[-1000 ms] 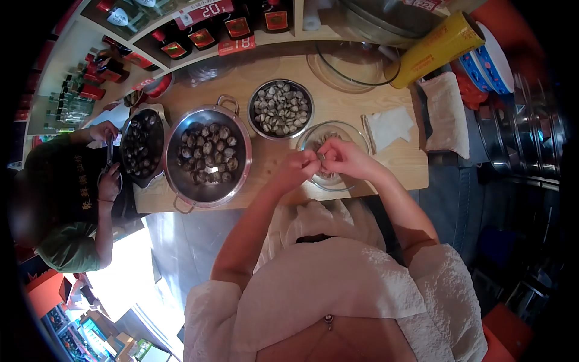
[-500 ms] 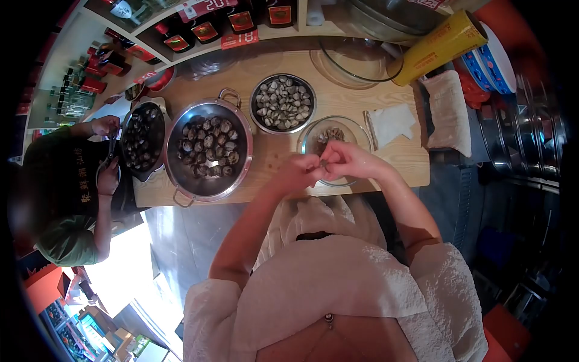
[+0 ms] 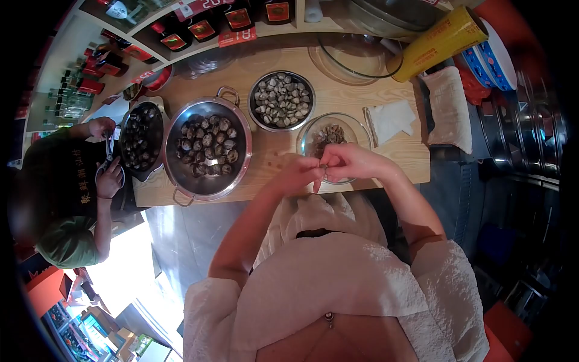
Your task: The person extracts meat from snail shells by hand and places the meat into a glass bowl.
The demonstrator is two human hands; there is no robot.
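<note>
Both of my hands meet over the near rim of a glass bowl (image 3: 304,136), pinching one small brownish shellfish piece (image 3: 324,166) between fingertips. My left hand (image 3: 298,173) comes in from the left, its fingers closed at the piece. From the right, my right hand (image 3: 354,161) grips the same piece between thumb and forefinger. Inside the bowl lies a little heap of brown shellfish bits (image 3: 330,134), partly hidden by my right hand. Just behind and to the left is a steel bowl (image 3: 251,111) of small pale clams (image 3: 282,99).
Left stands a two-handled steel colander (image 3: 175,169) of dark round shellfish (image 3: 208,145), beside another pan (image 3: 158,120). At the far left, a co-worker holds scissors (image 3: 109,148). A white cloth (image 3: 392,122), a large glass bowl (image 3: 356,72) and a yellow roll (image 3: 443,43) are right.
My fingers have shifted slightly around the small piece, and a left fingertip now points downward. The co-worker's scissors have changed angle and show more plainly.
</note>
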